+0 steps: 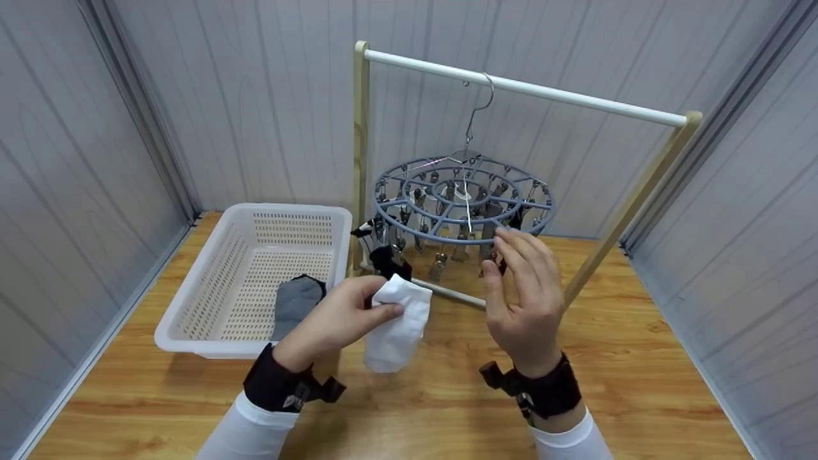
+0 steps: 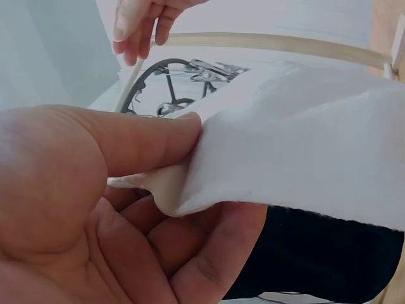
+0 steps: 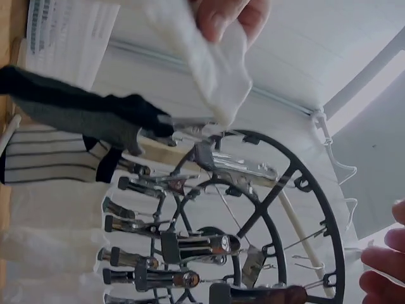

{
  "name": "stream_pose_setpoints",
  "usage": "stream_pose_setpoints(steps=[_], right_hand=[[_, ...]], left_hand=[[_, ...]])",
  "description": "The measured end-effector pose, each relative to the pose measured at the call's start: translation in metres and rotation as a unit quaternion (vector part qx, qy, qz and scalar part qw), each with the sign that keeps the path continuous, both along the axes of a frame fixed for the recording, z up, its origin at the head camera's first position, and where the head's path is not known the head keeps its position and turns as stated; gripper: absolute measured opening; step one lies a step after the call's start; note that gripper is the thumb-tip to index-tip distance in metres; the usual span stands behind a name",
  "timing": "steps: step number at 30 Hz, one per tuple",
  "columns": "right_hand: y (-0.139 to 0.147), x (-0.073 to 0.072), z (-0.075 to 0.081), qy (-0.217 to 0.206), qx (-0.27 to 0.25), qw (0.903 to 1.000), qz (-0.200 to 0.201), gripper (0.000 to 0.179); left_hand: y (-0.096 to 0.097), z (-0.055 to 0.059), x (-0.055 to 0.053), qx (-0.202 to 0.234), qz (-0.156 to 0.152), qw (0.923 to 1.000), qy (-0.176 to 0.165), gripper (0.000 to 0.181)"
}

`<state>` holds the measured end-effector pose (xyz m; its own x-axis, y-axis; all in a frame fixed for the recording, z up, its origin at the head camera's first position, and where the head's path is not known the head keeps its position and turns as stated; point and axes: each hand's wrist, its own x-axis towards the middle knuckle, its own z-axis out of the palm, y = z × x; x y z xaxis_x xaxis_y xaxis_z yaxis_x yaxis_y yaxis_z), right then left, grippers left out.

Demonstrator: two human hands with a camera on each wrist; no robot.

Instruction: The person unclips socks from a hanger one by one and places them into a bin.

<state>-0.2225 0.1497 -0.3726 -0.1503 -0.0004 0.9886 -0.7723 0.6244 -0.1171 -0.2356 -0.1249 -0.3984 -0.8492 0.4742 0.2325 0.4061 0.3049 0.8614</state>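
My left hand [image 1: 345, 316] pinches a white sock [image 1: 399, 332] between thumb and fingers, and the sock hangs below the grip. The left wrist view shows the sock's cloth [image 2: 297, 139] spread beyond the thumb. My right hand [image 1: 527, 297] is raised by the front right rim of a round blue-grey clip hanger [image 1: 441, 230], fingers loosely bent and holding nothing. Many metal clips [image 3: 196, 247] dangle from its rings. A black-and-grey sock [image 3: 76, 107], a striped sock [image 3: 54, 155] and white cloth pieces [image 3: 50, 234] hang from clips in the right wrist view.
A white plastic basket [image 1: 192, 281] stands at the left, with a grey sock [image 1: 297, 303] inside. The hanger hooks onto a white rail [image 1: 543, 92] between wooden posts [image 1: 629, 211]. Panelled walls [image 1: 275, 96] enclose the wooden table [image 1: 441, 409].
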Motion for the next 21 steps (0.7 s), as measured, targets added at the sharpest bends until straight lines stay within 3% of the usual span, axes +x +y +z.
stream_pose_setpoints(steps=[6,21], right_hand=[[0.006,-0.005,-0.001,-0.019,0.042,0.9977,-0.05,0.026],[0.024,-0.011,0.002,-0.047,0.029,0.9953,-0.08,0.02]], left_hand=[[-0.007,0.007,0.004,0.012,0.011,0.9998,0.01,0.02],[-0.027,0.018,0.008,0.055,0.02,0.998,0.024,0.023]])
